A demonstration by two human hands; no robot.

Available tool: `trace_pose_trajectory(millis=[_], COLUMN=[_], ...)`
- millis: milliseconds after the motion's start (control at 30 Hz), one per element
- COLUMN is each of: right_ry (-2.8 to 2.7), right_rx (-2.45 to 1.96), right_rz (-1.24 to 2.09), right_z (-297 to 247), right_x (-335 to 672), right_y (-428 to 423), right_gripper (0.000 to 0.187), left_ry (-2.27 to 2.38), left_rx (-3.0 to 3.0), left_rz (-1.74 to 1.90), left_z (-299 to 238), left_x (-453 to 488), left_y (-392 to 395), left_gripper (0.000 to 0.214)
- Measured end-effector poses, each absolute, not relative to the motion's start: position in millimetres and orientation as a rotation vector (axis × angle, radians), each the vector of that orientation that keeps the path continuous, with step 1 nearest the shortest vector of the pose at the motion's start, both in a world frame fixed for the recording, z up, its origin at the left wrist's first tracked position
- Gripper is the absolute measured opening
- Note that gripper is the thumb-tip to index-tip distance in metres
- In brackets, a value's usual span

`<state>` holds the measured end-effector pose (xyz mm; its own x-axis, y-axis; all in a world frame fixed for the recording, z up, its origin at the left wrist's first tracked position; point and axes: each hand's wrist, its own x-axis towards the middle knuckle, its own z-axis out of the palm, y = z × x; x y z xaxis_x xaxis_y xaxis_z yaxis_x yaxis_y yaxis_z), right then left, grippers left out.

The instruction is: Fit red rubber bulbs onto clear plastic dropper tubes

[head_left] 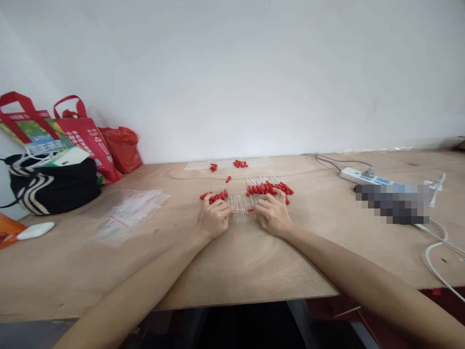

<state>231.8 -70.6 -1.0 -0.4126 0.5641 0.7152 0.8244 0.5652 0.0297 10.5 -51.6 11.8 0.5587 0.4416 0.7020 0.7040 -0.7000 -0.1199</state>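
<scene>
Both my hands rest on a plywood table [254,261] among small parts. My left hand [214,217] is closed in a pinch on a thin clear tube [240,209], beside a heap of small red caps [214,196]. My right hand [272,214] is curled and pinched toward the same spot, touching a red cap at its fingertips. Between and behind the hands lies a row of clear tubes [240,203]. More tubes fitted with red caps [269,187] lie just beyond my right hand.
Further back lie loose red caps [240,164] on a clear sheet. Clear plastic bags [127,213] lie left. A black striped bag [51,186] and red shopping bags [85,135] stand at far left. A white power strip [366,177] with cables sits right.
</scene>
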Motion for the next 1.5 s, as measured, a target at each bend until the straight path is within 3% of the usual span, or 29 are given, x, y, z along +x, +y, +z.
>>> trace_pose_trajectory(millis=[400,600,1000,1300,1500], right_ry=[-1.613,-1.576,-1.734,-1.41,-1.549], right_rx=[-1.585,-1.752,-1.873,-1.895,-1.879], right_rz=[-0.083,0.067,-0.028,0.069,-0.137], right_z=[6,12,13,5,3], right_x=[262,282,283,298,291], right_y=[-49,-47,-52,-39,-31], right_gripper=[0.029,0.022,0.017,0.028,0.034], left_ry=[-1.175,-1.033,-1.006,-1.151,-1.084], left_rx=[-2.454,-2.489,-2.708,-2.826,-2.853], left_rz=[-1.07,-1.044,-1.017,-0.913,-0.784], left_z=[-2,0,4,14,18], left_x=[14,13,14,9,7], left_y=[-37,-31,-36,-47,-48], left_gripper=[0.034,0.027,0.016,0.045,0.044])
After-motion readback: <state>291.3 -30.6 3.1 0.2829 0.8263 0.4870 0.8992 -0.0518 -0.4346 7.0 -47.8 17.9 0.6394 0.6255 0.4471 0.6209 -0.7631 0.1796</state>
